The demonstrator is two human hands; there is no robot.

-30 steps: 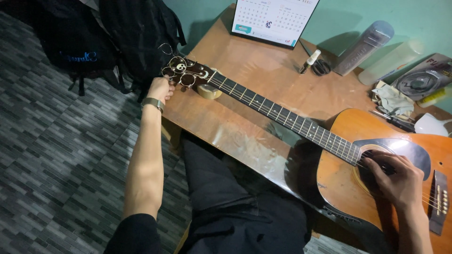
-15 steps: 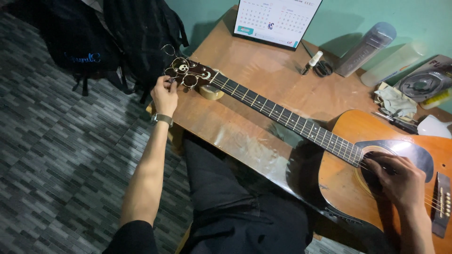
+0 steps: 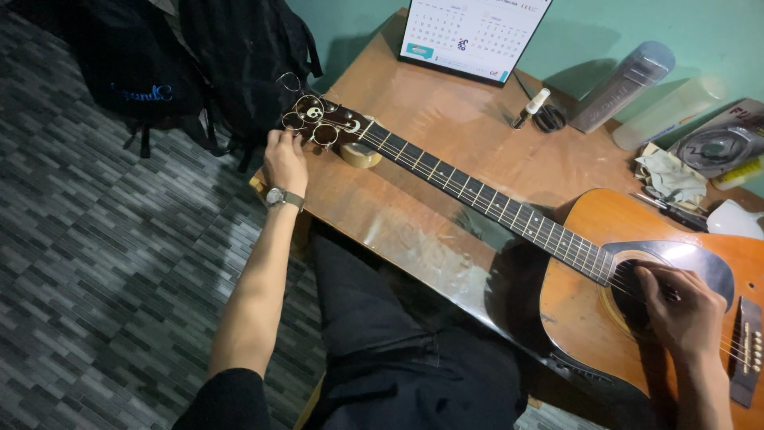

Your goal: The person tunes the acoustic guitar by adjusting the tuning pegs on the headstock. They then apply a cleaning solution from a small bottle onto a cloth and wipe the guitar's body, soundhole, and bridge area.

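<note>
Head view: a guitar lies flat across a brown table, neck running up-left to the headstock.
Left hand: at the headstock's near edge, fingers curled on a tuning peg; watch on the wrist.
Right hand: resting over the soundhole, fingers bent onto the strings; I cannot tell whether it pinches one.
Headstock: loose string ends coil around it; a tape roll sits under the neck just beside it.
Table back: calendar upright against the green wall, grey bottle, crumpled cloth.
Floor: black backpack near the headstock.
</note>
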